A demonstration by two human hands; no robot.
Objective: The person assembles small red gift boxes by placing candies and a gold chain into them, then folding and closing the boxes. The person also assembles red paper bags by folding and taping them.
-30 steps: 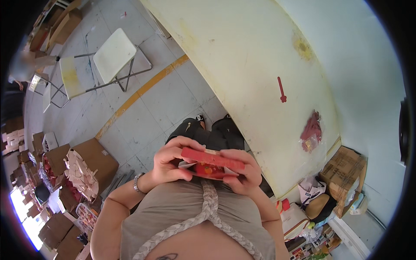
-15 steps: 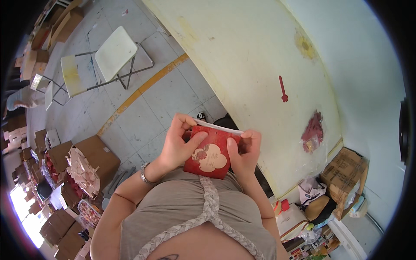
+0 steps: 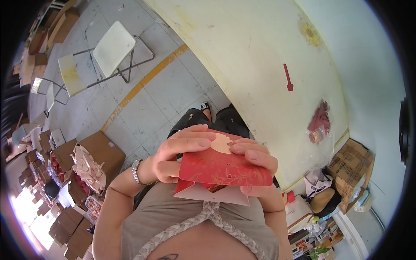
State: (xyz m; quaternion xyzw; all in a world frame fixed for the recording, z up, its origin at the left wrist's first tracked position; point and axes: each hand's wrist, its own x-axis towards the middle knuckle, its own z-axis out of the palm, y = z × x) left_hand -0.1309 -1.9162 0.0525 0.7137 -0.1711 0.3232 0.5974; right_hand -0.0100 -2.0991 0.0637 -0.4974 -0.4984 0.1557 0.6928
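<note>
head view: red envelope (image 3: 225,170) now tilted flat, flap open; left hand (image 3: 180,151) and right hand (image 3: 253,158) pinching its edges, centre frame.

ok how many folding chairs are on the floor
2. One white folding chair stands at upper left near the yellow floor line; a yellowish one sits just left of it. Clutter at far left may hide more.

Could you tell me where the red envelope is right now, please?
In the head view, the red envelope sits low centre, held between the left hand and right hand, beside the table.
</note>
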